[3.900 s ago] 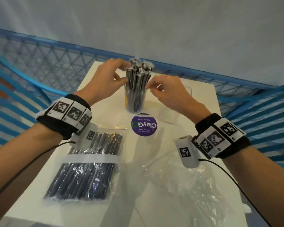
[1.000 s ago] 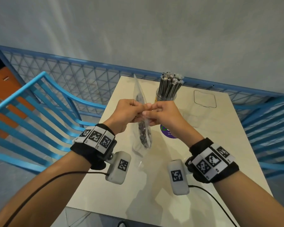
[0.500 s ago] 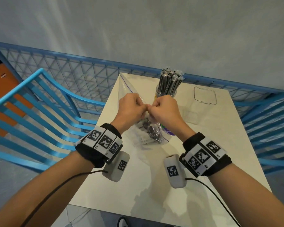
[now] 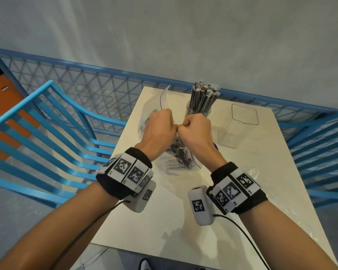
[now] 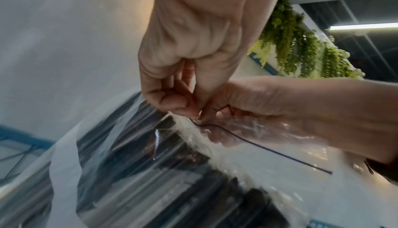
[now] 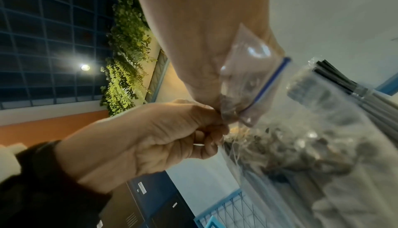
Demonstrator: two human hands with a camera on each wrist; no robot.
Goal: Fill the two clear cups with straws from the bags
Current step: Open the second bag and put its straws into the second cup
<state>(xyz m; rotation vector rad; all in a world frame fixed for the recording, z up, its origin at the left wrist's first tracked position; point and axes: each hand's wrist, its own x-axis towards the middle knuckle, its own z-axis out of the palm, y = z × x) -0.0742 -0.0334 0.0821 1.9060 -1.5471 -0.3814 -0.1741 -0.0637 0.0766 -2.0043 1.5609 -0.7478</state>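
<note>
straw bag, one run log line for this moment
left hand: pinches bag top | right hand: pinches bag top | round cup: full | square cup: empty

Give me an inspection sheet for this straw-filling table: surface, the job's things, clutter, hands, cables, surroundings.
Surface: white table, glossy, small square top.
Job's things: round cup at the far edge, packed with upright dark straws; second clear cup beside it, no straws in it; zip bag of straws held above the table, blue zip line visible.
Clutter: loose clear plastic on the table's right side; purple round sticker, mostly hidden behind the right wrist.
Hands: left hand and right hand both pinch the bag's top edge, knuckles nearly touching.
Cables: black cable runs from each wrist camera along the forearm.
Surroundings: blue chairs either side, blue mesh railing, grey wall.
</note>
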